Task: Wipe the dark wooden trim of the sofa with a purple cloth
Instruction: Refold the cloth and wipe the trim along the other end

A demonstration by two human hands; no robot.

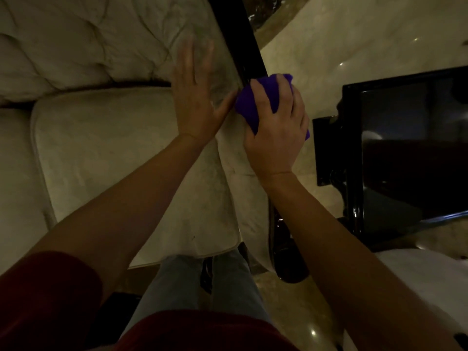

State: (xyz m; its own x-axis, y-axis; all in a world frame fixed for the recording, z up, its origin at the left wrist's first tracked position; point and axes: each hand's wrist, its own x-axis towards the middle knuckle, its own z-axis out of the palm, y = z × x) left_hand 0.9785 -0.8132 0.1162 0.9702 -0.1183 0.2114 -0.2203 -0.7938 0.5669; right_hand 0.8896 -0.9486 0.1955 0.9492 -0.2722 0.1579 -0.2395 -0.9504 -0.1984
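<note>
Purple cloth (249, 107) is bunched in our right hand (277, 130) against the dark trim (249, 44), while our left hand (197, 97) lies open, empty, on the sofa arm (152, 39).

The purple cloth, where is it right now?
In the head view, the purple cloth is bunched under the right hand, pressed on the sofa's dark wooden trim, just right of the left hand lying flat on the cream upholstery.
</note>
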